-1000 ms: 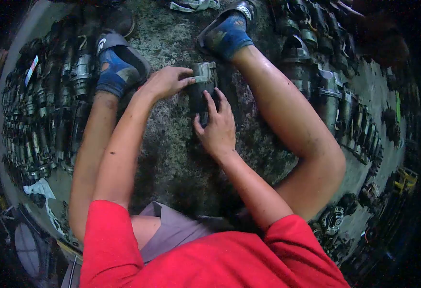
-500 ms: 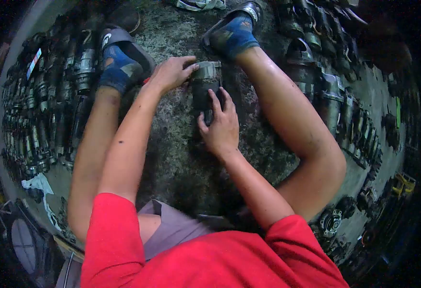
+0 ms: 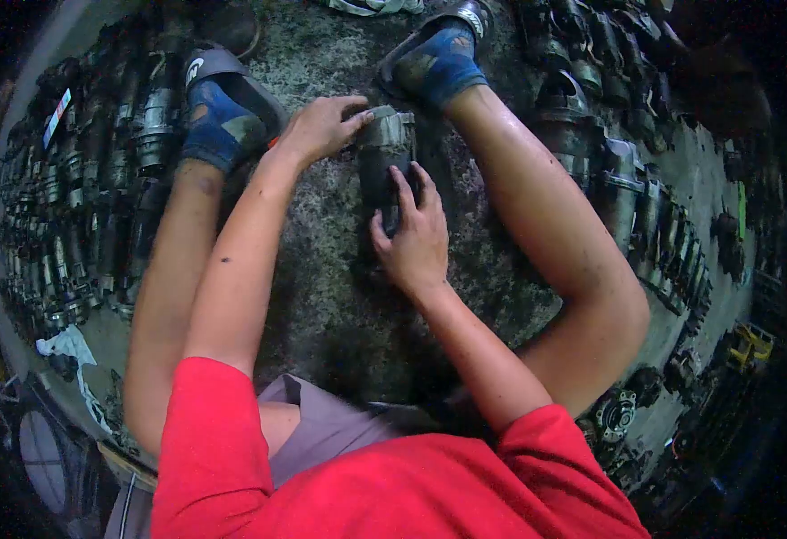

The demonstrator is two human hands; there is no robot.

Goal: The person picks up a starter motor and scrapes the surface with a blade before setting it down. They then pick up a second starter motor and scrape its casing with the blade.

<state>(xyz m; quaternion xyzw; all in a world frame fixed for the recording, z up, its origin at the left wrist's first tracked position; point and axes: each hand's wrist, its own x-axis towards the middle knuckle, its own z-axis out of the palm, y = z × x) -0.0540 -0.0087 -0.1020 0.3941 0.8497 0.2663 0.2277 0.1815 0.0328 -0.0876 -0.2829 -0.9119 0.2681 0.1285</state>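
A dark, grimy cylindrical metal part (image 3: pixel 377 180), like a motor body, lies on the floor between the legs, with a lighter metal end (image 3: pixel 389 133) at its far side. My left hand (image 3: pixel 321 128) reaches the far left edge of that end. Its thumb and fingers are closed at a small grey end piece (image 3: pixel 382 111), which looks slightly tilted; the grip is partly hidden. My right hand (image 3: pixel 417 235) lies over the dark body, thumb on the left side and fingers along the top and right, holding it. The underside is hidden.
Rows of greasy cylindrical motor parts (image 3: pixel 155 126) line the left side, and more motor parts (image 3: pixel 622 171) stand at the right, beyond the leg. A white rag (image 3: pixel 74 346) lies at the lower left. A round metal part (image 3: pixel 618 413) and a yellow object (image 3: pixel 751 346) are at the lower right.
At the far end of the cylinder, the small grey piece by my left thumb now looks more tilted. My left hand shifts slightly; my right hand stays nearly in place.
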